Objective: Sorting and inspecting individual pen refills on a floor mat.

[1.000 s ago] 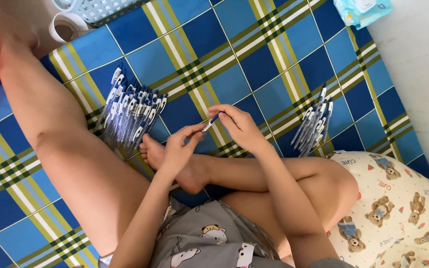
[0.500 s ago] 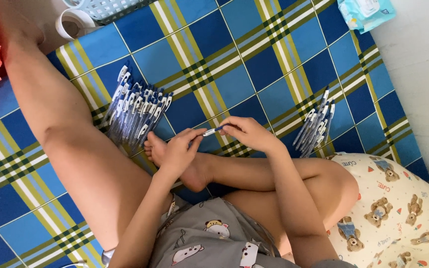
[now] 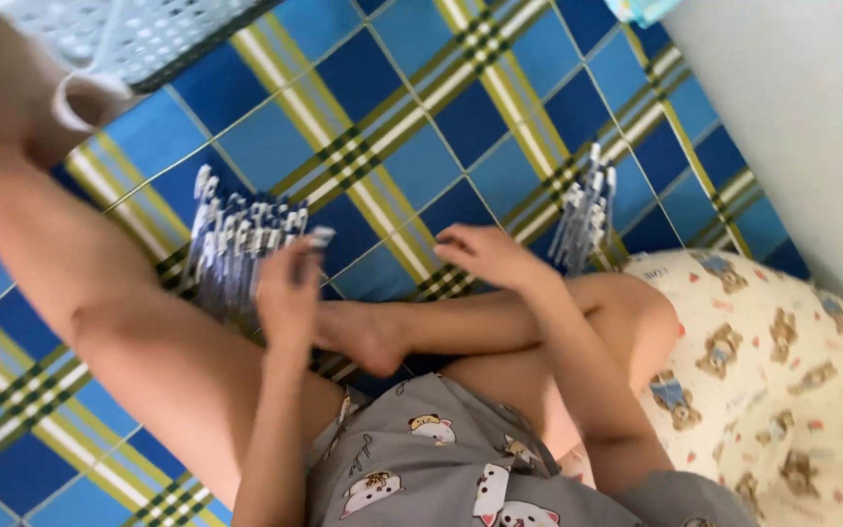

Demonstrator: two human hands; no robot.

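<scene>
A person is sitting on a blue, yellow and green checked mat [image 3: 421, 117] with one leg folded so that the bare foot [image 3: 368, 337] is lying between the two arms. A cream pillow printed with bears [image 3: 782, 371] is lying beside the right knee, touching it, and a pale wall [image 3: 812, 117] is running along that side. At the top edge a white mesh basket [image 3: 139, 34] is sitting on the mat; what it is holding cannot be made out.

Two heaps of pens are lying on the mat. The larger heap of pens [image 3: 236, 249] is spreading out between the left leg and the foot, and the smaller bundle of pens [image 3: 585, 210] is lying well apart, just beyond the right knee.

The left hand [image 3: 290, 288] is reaching over the larger heap with fingers curled narrowly, pinching a single pen [image 3: 316, 237] at the heap's near edge, though blur is softening the grip. The right hand [image 3: 490, 256] is hovering half open above the mat between the heaps, holding nothing visible.
</scene>
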